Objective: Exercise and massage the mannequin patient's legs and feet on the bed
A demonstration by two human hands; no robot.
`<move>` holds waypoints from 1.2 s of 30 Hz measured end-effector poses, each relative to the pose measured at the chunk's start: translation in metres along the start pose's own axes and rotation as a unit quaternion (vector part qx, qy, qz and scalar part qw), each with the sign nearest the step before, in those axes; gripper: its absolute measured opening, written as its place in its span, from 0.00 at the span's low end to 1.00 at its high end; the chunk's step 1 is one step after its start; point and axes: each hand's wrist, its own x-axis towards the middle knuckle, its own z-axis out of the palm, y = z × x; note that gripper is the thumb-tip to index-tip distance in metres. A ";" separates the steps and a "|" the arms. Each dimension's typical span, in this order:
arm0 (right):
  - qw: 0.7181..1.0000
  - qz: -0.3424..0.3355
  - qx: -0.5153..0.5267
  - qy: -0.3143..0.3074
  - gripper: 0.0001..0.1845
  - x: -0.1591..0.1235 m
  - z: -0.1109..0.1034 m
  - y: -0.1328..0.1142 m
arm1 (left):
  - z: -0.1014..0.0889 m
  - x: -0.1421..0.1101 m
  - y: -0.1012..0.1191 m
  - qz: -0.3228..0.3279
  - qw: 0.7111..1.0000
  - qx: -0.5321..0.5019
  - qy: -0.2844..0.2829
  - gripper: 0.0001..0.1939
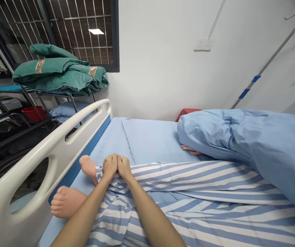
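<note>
Both of my hands rest side by side on the far lower leg of a manikin-like figure lying on the bed. My left hand (pixel 110 165) curls over the striped trouser leg (pixel 178 173) just above the ankle. Touching it, my right hand (pixel 123 166) is closed over the same trouser leg; the fingertips of both are hidden. The far bare foot (pixel 88 166) sticks out of the cuff to the left. Nearer to me, the other bare foot (pixel 67 202) lies beside my left forearm.
A white bed end board (pixel 59 137) with cut-out handles stands at the left. A bunched blue quilt (pixel 255 137) covers the figure's upper part, with fingers (pixel 192 150) showing beneath it. Green folded bedding (pixel 62 73) is stacked beyond the board. A metal pole (pixel 271 61) leans at right.
</note>
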 end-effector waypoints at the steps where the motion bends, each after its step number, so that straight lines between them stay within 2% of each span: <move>1: 1.000 -0.001 0.009 0.002 0.22 0.001 -0.001 -0.001 | -0.001 0.003 0.004 -0.001 0.999 -0.046 0.005 0.19; 3: 0.999 0.006 0.036 0.004 0.23 0.003 -0.004 0.000 | 0.003 0.006 0.010 -0.012 0.990 -0.137 0.019 0.20; 5: 0.997 0.032 0.074 0.017 0.22 0.007 -0.006 0.002 | 0.011 0.001 0.013 -0.022 0.986 -0.161 0.029 0.19; 9: 0.982 0.101 0.145 0.059 0.20 0.012 -0.011 0.009 | 0.030 -0.019 0.011 -0.020 0.999 -0.012 0.047 0.18; 11: 0.981 0.108 0.148 0.068 0.20 0.012 -0.011 0.012 | 0.034 -0.025 0.010 -0.030 0.997 0.053 0.037 0.19; 15: 0.984 0.103 0.120 0.079 0.20 0.012 -0.010 0.012 | 0.030 -0.024 0.013 -0.040 0.992 0.119 0.000 0.19; 19: 0.990 0.112 0.063 0.056 0.19 0.019 -0.014 0.005 | 0.025 -0.023 0.020 -0.055 0.985 0.161 -0.003 0.19; 21: 0.993 0.107 0.023 0.038 0.19 0.023 -0.020 -0.002 | 0.026 -0.024 0.021 -0.056 0.983 0.174 0.001 0.19; 24: 0.997 0.054 -0.047 0.003 0.20 0.021 -0.032 -0.010 | 0.029 -0.025 0.018 -0.046 0.981 0.189 -0.002 0.19; 28: 0.993 0.012 -0.117 -0.022 0.22 0.007 -0.041 -0.007 | 0.036 -0.023 0.011 -0.024 0.978 0.207 0.012 0.18; 32: 0.995 0.013 -0.096 -0.013 0.24 0.001 -0.043 0.004 | 0.040 -0.024 0.008 -0.012 0.981 0.193 0.021 0.18; 36: 0.999 0.011 -0.029 -0.021 0.24 0.006 -0.047 0.007 | 0.039 -0.020 0.014 0.005 0.993 0.120 0.004 0.17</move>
